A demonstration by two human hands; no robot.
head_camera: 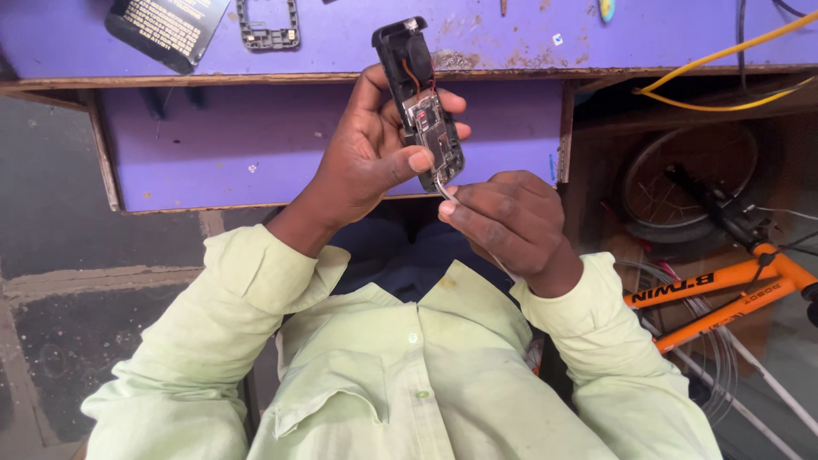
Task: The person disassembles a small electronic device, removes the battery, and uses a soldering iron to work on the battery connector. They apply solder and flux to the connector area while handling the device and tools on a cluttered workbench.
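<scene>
Phone point(423, 106), opened with its circuit board showing, sits upright in my left hand point(375, 153) at the upper middle of the frame, my fingers wrapped round its back and my thumb pressed on its lower edge. My right hand point(511, 221), just below it, pinches a thin metal tool point(445, 189) whose tip touches the phone's bottom end. A black frame point(268, 24) and a dark printed box point(166, 25) lie on the purple bench point(528, 34) at upper left. An orange bicycle point(724, 298) stands at lower right.
</scene>
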